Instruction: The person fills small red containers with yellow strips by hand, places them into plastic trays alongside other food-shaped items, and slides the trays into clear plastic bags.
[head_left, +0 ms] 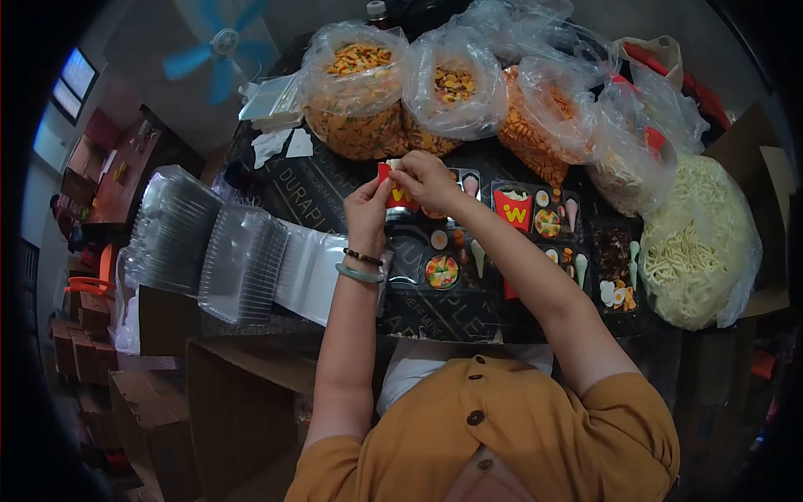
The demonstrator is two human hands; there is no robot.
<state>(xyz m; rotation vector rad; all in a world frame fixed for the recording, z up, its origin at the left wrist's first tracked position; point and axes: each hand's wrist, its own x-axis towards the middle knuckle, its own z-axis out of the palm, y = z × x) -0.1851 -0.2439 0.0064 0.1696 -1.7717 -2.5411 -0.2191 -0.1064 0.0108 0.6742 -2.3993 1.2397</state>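
Both hands meet over the black table near its middle. My left hand [369,211], with a beaded bracelet and a pale bangle at the wrist, grips the left side of a small red fries box [400,194] with a yellow mark. The fingers of my right hand [425,180] are pinched at the top of this box, over some pale pieces. Just below lies a tray with a toy pizza [442,271] and a pale green cone [478,258]. To the right, another tray holds a filled red fries box [512,210], a small pizza [547,222] and a pink cone.
Stacks of clear plastic trays [242,259] stand at the left. Open bags of small orange pieces [355,105] line the back. A large bag of pale sticks [698,251] is at the right. Cardboard boxes [242,410] stand below the table's front edge.
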